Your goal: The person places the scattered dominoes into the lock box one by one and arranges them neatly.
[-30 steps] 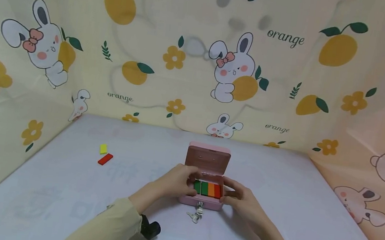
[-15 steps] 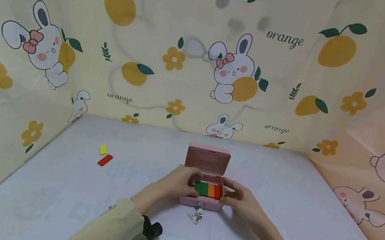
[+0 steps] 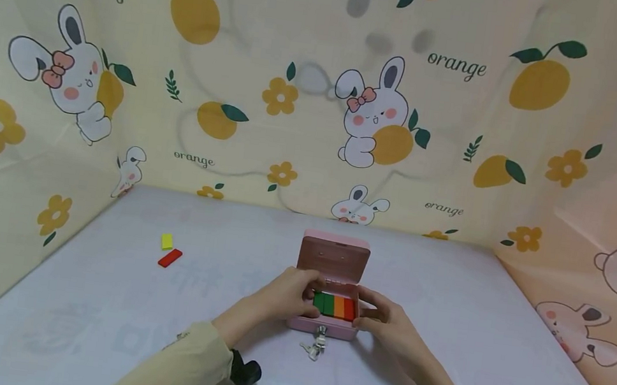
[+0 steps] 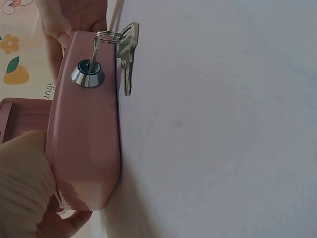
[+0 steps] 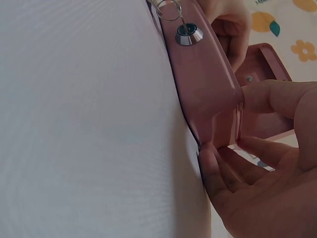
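Note:
A pink metal cash box (image 3: 321,327) stands on the table with its lid (image 3: 333,258) raised. A row of flat, coloured blocks lies inside: green blocks (image 3: 324,303) at the left, then an orange block (image 3: 339,307) and a red block (image 3: 349,309). My left hand (image 3: 287,292) reaches over the box's left side, its curled thumb and index finger at the ends of the leftmost green block; the fingertips are partly hidden. With thumb on the rim and fingers against the side wall, my right hand (image 5: 267,163) holds the box's right end.
Keys (image 4: 128,54) on a ring hang from the lock (image 4: 88,73) at the box's front. A yellow block (image 3: 166,241) and a red block (image 3: 170,258) lie at the table's left. A printed cloth (image 3: 275,86) stands behind and along both sides.
My left hand has shifted slightly right, and the leftmost green block has moved against its neighbour, closing the gap. The right hand and box have stayed in place.

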Motion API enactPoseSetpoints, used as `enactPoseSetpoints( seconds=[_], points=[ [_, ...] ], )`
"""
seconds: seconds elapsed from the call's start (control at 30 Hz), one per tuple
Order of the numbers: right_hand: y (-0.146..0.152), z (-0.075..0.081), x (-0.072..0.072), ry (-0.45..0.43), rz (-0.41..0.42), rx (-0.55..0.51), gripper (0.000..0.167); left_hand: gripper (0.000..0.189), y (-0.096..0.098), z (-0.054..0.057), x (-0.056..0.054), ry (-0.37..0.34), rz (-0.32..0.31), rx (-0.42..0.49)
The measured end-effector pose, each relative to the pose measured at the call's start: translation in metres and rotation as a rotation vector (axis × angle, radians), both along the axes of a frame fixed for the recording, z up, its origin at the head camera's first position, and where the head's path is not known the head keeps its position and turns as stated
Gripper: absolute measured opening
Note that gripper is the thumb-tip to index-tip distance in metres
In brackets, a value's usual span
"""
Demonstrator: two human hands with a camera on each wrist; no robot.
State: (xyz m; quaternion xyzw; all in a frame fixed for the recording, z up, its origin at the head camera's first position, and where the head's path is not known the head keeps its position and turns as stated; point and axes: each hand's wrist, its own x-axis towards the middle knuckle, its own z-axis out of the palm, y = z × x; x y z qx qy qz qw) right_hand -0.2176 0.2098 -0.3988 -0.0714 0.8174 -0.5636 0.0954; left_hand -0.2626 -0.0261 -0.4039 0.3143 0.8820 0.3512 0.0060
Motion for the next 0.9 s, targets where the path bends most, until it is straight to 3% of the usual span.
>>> enactPoseSetpoints(
  seconds=[0.9],
  points=[
    [0.0009,-0.0020,-0.0005,-0.015,-0.011,0.001,0.062,0.052,-0.0001,-0.0024,-0.0008,-0.030,0.024,0.011]
  ],
)
